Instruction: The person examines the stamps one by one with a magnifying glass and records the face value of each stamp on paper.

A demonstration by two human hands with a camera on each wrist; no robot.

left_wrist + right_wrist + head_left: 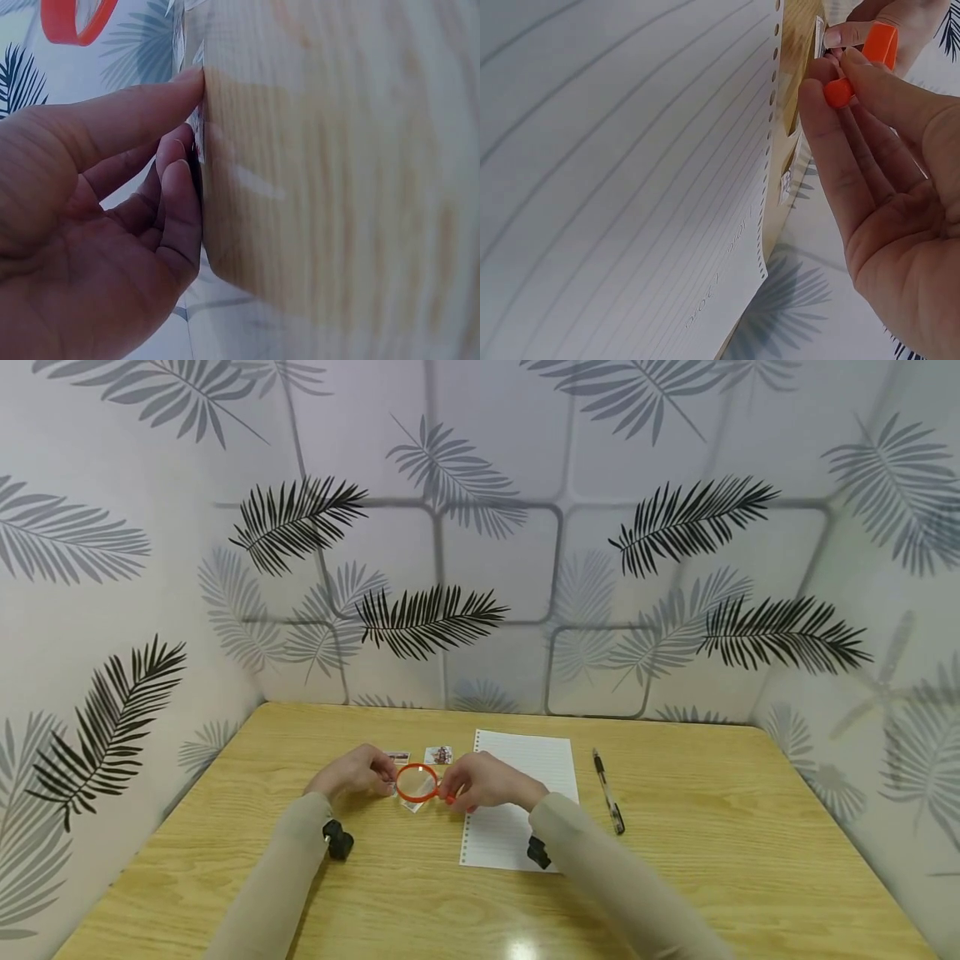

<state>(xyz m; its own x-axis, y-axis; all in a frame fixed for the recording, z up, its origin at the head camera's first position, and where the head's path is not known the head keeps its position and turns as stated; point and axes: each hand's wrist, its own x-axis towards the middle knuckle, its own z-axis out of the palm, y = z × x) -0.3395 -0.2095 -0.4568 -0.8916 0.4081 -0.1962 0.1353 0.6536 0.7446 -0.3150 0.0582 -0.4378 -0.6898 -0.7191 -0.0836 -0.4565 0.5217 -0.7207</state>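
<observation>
My right hand (487, 779) pinches the orange handle of a round magnifying glass (417, 783) between thumb and fingertips. Its lens hangs over a slanted stamp (412, 807), partly seen through the glass. On the left, my left hand (358, 772) has its thumb and curled fingers at the edges of a small stamp (199, 135), pinching it low against the tabletop. Most of that stamp is hidden behind the fingers. Just beyond the lens lie two more stamps, one with a reddish picture (438, 755) and one at the left hand's far side (398, 757).
A lined sheet of paper (517, 835) with punched holes lies under my right forearm, with faint handwriting (705, 300) on it. To its right is a black pen (608, 791). The wooden table (712, 827) meets a leaf-patterned wall (495, 568) at the back.
</observation>
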